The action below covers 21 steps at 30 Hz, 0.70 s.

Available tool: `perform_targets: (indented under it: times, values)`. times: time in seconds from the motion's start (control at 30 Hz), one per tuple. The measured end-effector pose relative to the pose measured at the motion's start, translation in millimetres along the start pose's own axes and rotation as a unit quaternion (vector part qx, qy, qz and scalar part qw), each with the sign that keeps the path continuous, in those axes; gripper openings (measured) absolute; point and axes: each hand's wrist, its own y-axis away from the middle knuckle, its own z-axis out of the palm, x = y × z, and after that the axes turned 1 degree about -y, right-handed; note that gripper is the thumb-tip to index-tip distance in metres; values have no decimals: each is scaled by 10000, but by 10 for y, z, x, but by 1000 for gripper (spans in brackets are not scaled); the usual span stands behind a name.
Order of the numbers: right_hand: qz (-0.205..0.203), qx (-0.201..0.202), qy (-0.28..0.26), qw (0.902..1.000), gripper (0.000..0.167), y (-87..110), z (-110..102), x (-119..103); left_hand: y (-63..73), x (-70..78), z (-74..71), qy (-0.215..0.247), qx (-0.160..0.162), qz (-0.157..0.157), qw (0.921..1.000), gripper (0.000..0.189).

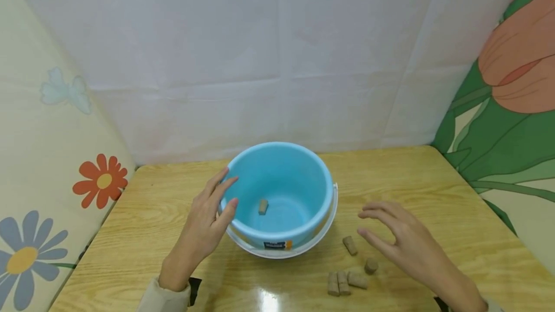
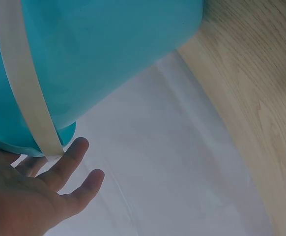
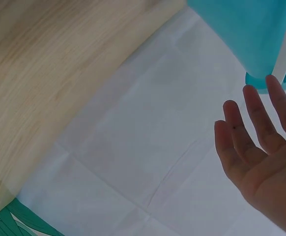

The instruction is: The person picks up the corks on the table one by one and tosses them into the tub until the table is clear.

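Observation:
A light blue bucket (image 1: 286,162) stands upright on the table, its white handle (image 1: 318,239) lowered along the near side. One small brown cork (image 1: 263,206) lies on the bucket's floor. At the left rim, my left hand (image 1: 201,225) rests with fingers spread and loosely extended, thumb and index finger reaching over the edge. My right hand (image 1: 407,242) hovers right of the bucket, fingers slightly bent and holding nothing. Below and left of it, several corks lie on the table, among them a single cork (image 1: 349,245), an upright one (image 1: 371,266) and a cluster including this cork (image 1: 357,280).
The wood-grain table (image 1: 143,225) reaches back to a white cloth backdrop (image 1: 208,61). A panel with painted flowers (image 1: 104,180) borders the left side. Another panel with a large tulip (image 1: 520,66) borders the right.

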Motion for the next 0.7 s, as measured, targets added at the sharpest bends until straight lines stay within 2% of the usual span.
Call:
perform_targets:
  times: [0.23, 0.7]
  values:
    - [1, -118, 69, 9999, 27, 81, 41, 21, 0, 1, -5, -1, 12, 25, 10000, 44]
    - [307, -496, 36, 9983, 26, 187, 102, 49, -7, -1, -3, -11, 44, 48, 10000, 44]
